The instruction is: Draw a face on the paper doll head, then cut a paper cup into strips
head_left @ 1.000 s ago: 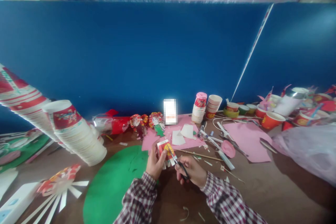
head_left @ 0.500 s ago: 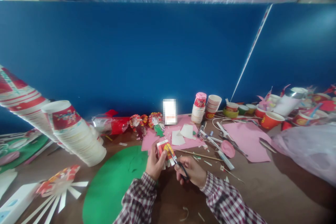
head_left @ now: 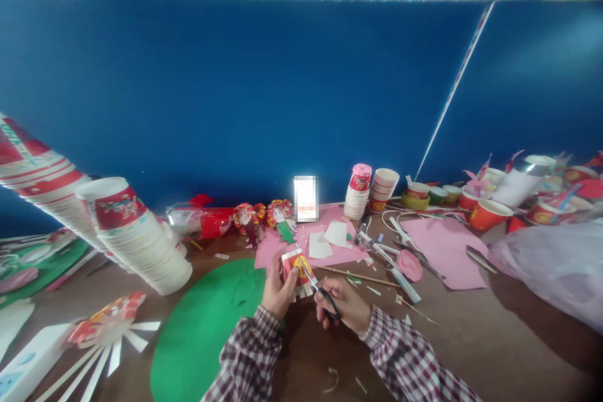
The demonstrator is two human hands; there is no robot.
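Cutting, seemingly the step in hand: at the view's six o'clock above the counter (head_left: 377, 358), the left hand's (head_left: 277, 289) grip pinches a red paper cup piece (head_left: 293, 260), the right hand's (head_left: 347, 303) grip holds scissors (head_left: 321, 293) at its four o'clock, the next snip likely requiring steadiness.

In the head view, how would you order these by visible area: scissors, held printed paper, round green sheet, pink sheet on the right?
1. Round green sheet
2. Pink sheet on the right
3. Printed paper
4. Scissors
The last two are partly hidden.
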